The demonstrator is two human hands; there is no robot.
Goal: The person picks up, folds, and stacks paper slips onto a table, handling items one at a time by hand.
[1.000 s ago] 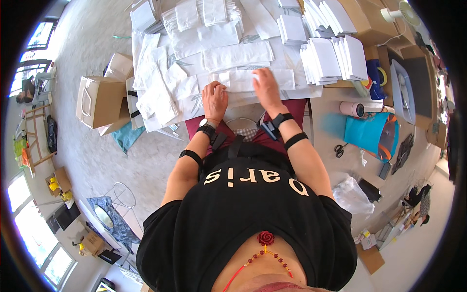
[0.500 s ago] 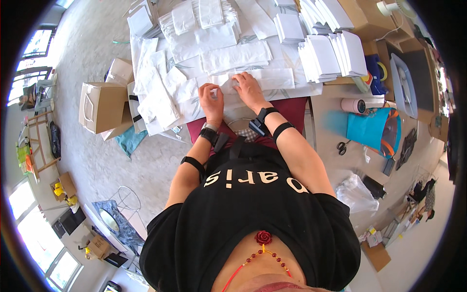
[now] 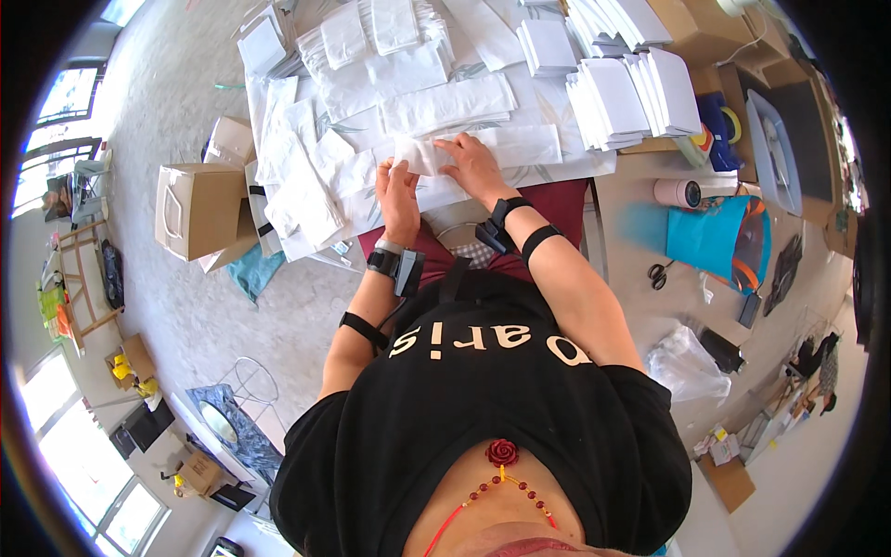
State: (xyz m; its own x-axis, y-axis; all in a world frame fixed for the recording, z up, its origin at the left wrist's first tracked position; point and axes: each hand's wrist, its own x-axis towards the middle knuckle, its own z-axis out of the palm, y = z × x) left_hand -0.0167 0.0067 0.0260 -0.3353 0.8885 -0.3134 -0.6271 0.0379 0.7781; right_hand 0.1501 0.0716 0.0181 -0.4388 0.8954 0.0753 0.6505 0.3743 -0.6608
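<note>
A long, flat white translucent sleeve (image 3: 527,146) lies crosswise near the table's front edge. Its left end is raised between my hands and looks partly folded over. My left hand (image 3: 399,202) is closed, thumb and fingers pinching that raised end. From the right, my right hand (image 3: 471,169) grips the sleeve near its middle, with thumb and forefinger bent onto it; what lies under the fingers is hidden. Just beyond, a pile of similar white sleeves (image 3: 445,105) lies flat. More loose white sleeves (image 3: 297,190) are heaped left of my left hand.
Stacks of folded white sheets (image 3: 608,104) stand at the table's right. Cardboard boxes (image 3: 200,212) sit on the floor at left. To the right are a pink cup (image 3: 676,193), a blue bag (image 3: 710,237) and scissors (image 3: 658,276). White stacks also cover the table's far side.
My left hand has closed from a loose curl into a pinch on the sleeve. The sleeve's left end has been raised and drawn up between the hands. The right hand has moved slightly.
</note>
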